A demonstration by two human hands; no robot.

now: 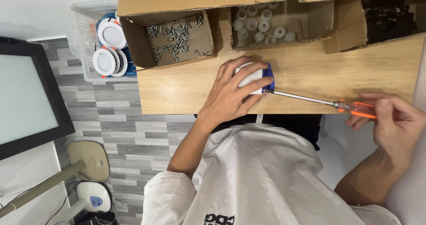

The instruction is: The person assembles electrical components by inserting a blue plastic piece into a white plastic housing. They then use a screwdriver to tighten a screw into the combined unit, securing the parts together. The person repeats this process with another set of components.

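My left hand (230, 94) grips a small white lamp housing with a blue back (255, 77), pressing it on its side against the wooden table (177, 85). My right hand (392, 118) holds a screwdriver (328, 103) by its orange transparent handle. The long metal shaft runs left and its tip touches the blue part of the housing.
Three open cardboard boxes line the table's far edge: one with several screws (177, 38), one with white round parts (262, 25), one with black parts (388, 14). A clear bin with finished white lamps (108, 47) stands left of the table. A dark-framed panel (26, 96) is on the floor.
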